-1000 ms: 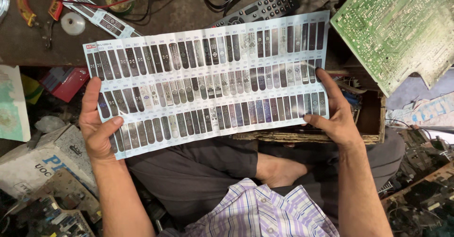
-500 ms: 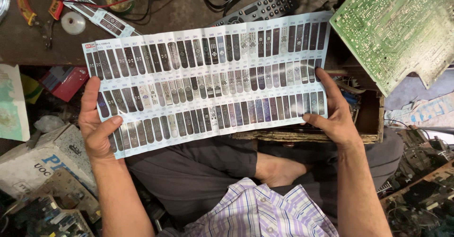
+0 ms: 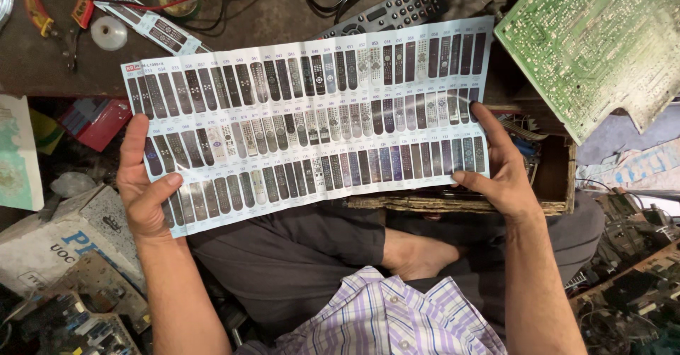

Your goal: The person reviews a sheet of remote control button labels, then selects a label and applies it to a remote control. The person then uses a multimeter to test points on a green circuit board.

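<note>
I hold a wide folded paper chart (image 3: 312, 117) printed with rows of small pictures of remote controls, spread flat in front of me. My left hand (image 3: 145, 192) grips its lower left corner, thumb on top. My right hand (image 3: 499, 167) pinches its lower right edge, fingers along the side. A black remote control (image 3: 397, 11) lies on the dark worktop (image 3: 262, 15) just beyond the chart's top edge, partly hidden by it.
A green circuit board (image 3: 602, 43) juts in at the top right. A wooden tray (image 3: 556, 178) sits under the chart's right side. Red wires, cables and a tape roll (image 3: 108, 32) lie at the top left. Cardboard boxes (image 3: 64, 234) and electronic scrap crowd both sides of my crossed legs.
</note>
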